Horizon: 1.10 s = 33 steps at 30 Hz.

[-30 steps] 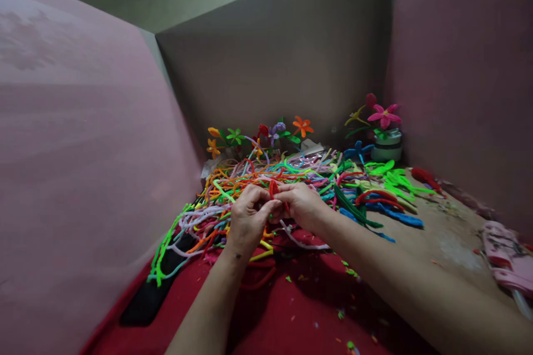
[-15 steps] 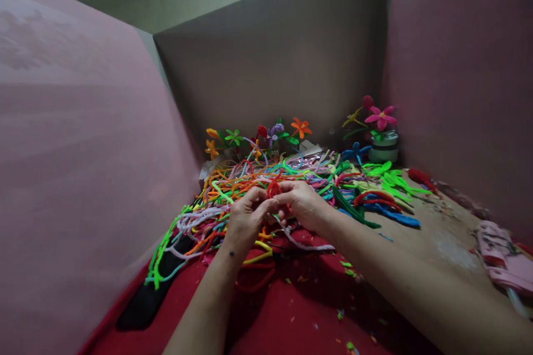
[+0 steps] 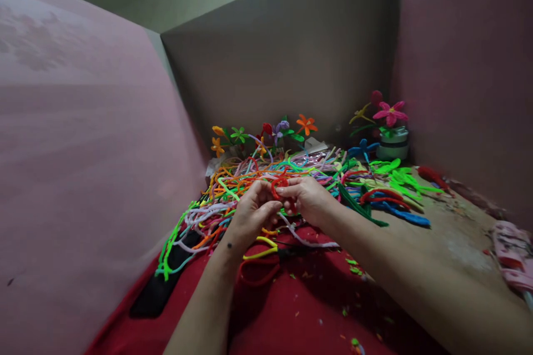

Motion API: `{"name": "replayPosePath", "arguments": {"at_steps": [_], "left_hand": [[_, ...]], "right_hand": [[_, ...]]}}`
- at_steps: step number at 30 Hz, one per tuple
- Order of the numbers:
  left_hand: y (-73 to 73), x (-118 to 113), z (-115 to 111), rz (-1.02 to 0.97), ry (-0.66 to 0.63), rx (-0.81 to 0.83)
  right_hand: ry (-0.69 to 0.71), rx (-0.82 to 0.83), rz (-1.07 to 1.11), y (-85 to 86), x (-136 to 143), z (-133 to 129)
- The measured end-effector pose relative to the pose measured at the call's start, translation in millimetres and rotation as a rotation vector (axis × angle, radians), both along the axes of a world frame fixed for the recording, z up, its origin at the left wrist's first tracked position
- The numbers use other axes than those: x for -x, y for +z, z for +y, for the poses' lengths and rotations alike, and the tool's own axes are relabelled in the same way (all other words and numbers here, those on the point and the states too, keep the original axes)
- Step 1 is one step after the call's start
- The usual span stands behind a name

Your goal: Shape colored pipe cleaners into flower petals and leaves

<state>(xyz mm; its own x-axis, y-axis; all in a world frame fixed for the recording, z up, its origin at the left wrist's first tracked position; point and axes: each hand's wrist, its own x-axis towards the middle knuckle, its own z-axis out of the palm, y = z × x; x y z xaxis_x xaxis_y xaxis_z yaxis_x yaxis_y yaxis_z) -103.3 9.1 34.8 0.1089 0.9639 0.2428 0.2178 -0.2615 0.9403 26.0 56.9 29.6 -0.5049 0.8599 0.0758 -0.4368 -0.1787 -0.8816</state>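
Note:
A red pipe cleaner, bent into a loop, is held up between my two hands over the front of a colourful heap. My left hand has its fingers closed at the loop's left side. From the other side, my right hand pinches the same red pipe cleaner between thumb and forefinger. Around and behind my hands spreads a heap of loose pipe cleaners in many colours. Below my left hand lie yellow-handled pliers, and a dark red loop sits just under them.
Fuzzy flowers, including an orange flower, stand along the back wall. A pink flower rises from a pale pot. A black phone-like slab lies front left. Pink clips or shoes are at right. Scraps dot the red cloth.
My fingers have shifted on the red pipe cleaner, and its loop now looks more open. The whole view has moved slightly, so the scene sits a little farther right.

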Motion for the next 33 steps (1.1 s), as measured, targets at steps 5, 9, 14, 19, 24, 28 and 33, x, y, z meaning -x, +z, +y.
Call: {"name": "replayPosePath", "arguments": {"at_steps": [5, 9, 14, 19, 24, 28, 33], "left_hand": [[4.0, -0.9, -3.7, -0.030, -0.036, 0.015], [5.0, 4.0, -3.3, -0.022, -0.070, 0.040], [3.6, 11.9, 0.4, -0.034, -0.101, 0.075], [3.9, 12.9, 1.0, -0.008, -0.166, 0.109], [-2.8, 8.1, 3.3, -0.344, -0.080, 0.237], [-8.6, 5.1, 5.4, -0.553, -0.143, 0.327], [-7.2, 5.8, 3.8, -0.548, -0.218, 0.367]], "right_hand": [[0.062, 0.194, 0.099, 2.4, -0.5, -0.2], [0.085, 0.203, 0.139, 3.3, -0.4, 0.6], [0.037, 0.062, 0.130, 0.2, 0.2, 2.9], [-0.040, -0.102, 0.068, -1.9, 1.0, 2.2], [-0.094, -0.104, 0.060, -1.7, 3.1, -0.8], [-0.072, -0.048, 0.078, -2.9, 4.4, 0.6], [-0.052, -0.048, 0.053, -1.7, 3.0, 1.7]]}}
